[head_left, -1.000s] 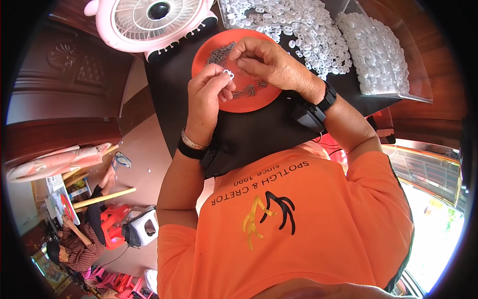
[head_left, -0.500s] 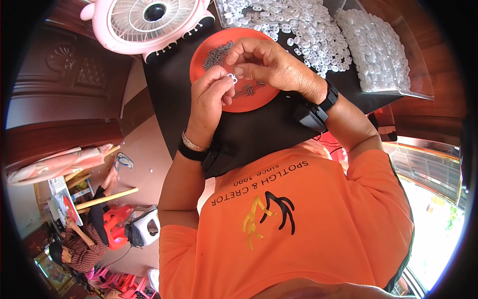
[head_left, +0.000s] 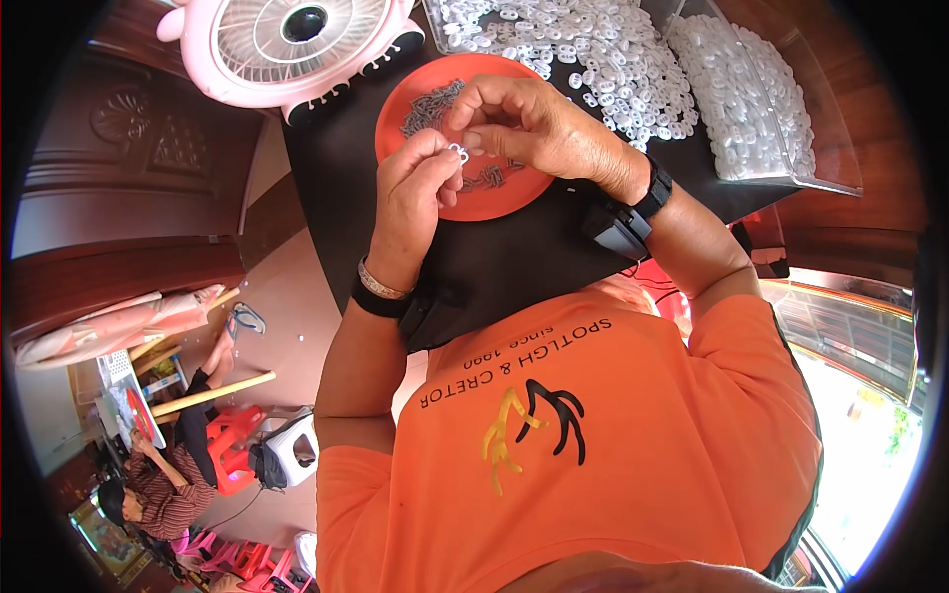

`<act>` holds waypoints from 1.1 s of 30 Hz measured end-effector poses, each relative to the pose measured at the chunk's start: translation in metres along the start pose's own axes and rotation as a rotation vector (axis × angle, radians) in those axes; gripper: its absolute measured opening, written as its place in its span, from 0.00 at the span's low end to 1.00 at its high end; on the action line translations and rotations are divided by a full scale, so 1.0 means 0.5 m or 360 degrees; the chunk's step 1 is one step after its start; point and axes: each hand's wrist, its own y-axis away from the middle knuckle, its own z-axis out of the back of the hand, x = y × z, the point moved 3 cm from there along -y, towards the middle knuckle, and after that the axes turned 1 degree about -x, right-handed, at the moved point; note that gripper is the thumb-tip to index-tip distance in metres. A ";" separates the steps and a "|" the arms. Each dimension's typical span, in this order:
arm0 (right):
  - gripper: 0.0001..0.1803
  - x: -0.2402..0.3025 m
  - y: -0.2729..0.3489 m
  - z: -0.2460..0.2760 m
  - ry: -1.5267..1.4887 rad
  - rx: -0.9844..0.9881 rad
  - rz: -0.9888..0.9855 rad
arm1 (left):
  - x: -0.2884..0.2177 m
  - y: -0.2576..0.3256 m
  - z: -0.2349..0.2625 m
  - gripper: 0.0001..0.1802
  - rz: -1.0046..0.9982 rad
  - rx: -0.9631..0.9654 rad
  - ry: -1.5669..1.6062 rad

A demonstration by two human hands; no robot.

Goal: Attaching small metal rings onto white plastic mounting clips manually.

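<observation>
My left hand [head_left: 413,194] and my right hand [head_left: 542,127] meet above an orange plate [head_left: 504,194] on a black table. Between their fingertips they pinch a small white plastic ring piece [head_left: 457,152]. On the plate lie piles of small grey metal pins [head_left: 431,105]. My right thumb and forefinger press at the ring from the right; it is too small to tell whether they also hold a pin.
A heap of white plastic rings [head_left: 603,49] lies beyond the plate, with a clear box [head_left: 761,99] of the same at right. A pink fan [head_left: 287,44] stands at the far left. Another person [head_left: 158,484] sits on the floor at lower left among red stools.
Both hands stay together over the plate with the white ring between the fingertips; only small finger movements show.
</observation>
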 end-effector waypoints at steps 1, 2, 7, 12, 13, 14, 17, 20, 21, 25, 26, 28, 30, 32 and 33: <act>0.06 -0.001 -0.001 0.000 0.0000 0.0000 0.0000 | 0.000 0.000 0.000 0.11 -0.0001 -0.0008 0.0006; 0.06 -0.003 -0.001 0.001 -0.0007 0.0000 -0.0003 | -0.002 0.001 -0.001 0.11 0.0000 -0.0006 0.0005; 0.06 -0.001 0.000 -0.002 0.0041 -0.0019 0.0016 | -0.002 0.001 0.001 0.11 -0.0002 0.0013 -0.0025; 0.06 -0.001 0.000 -0.002 0.0129 0.0009 0.0034 | -0.004 0.002 -0.002 0.11 0.0015 0.0025 -0.0041; 0.06 -0.001 0.000 -0.002 0.0128 0.0009 0.0032 | -0.003 0.002 -0.002 0.11 0.0033 0.0023 -0.0051; 0.06 0.000 0.000 -0.002 0.0134 0.0016 0.0035 | -0.003 0.002 -0.003 0.11 0.0035 0.0022 -0.0050; 0.05 -0.004 0.001 -0.003 0.0142 0.0019 0.0068 | -0.001 0.004 -0.004 0.11 0.0000 0.0021 -0.0057; 0.05 -0.003 0.002 -0.004 0.0193 0.0008 0.0125 | 0.000 0.006 -0.004 0.11 -0.0056 0.0059 -0.0099; 0.05 -0.001 0.004 -0.005 0.0242 0.0001 0.0150 | -0.001 0.008 -0.006 0.10 -0.0049 0.0056 -0.0086; 0.05 0.004 0.004 -0.005 0.0262 -0.0068 0.0162 | -0.001 0.010 -0.012 0.09 -0.0057 -0.0010 -0.0046; 0.05 0.009 0.005 -0.006 0.0334 -0.0026 0.0192 | -0.002 0.011 -0.014 0.09 -0.0054 -0.0013 -0.0046; 0.06 0.009 0.005 -0.007 0.0403 0.0018 0.0225 | -0.002 0.013 -0.016 0.09 -0.0023 -0.0009 -0.0008; 0.05 0.007 0.003 -0.004 0.0356 0.0058 0.0208 | -0.001 0.012 -0.017 0.10 -0.0013 -0.0002 -0.0002; 0.05 0.009 0.004 -0.001 0.0246 0.0064 0.0120 | -0.002 0.011 -0.017 0.10 -0.0012 0.0005 0.0001; 0.06 0.009 0.004 0.001 0.0134 0.0072 0.0028 | -0.004 0.010 -0.016 0.10 -0.0008 0.0018 -0.0005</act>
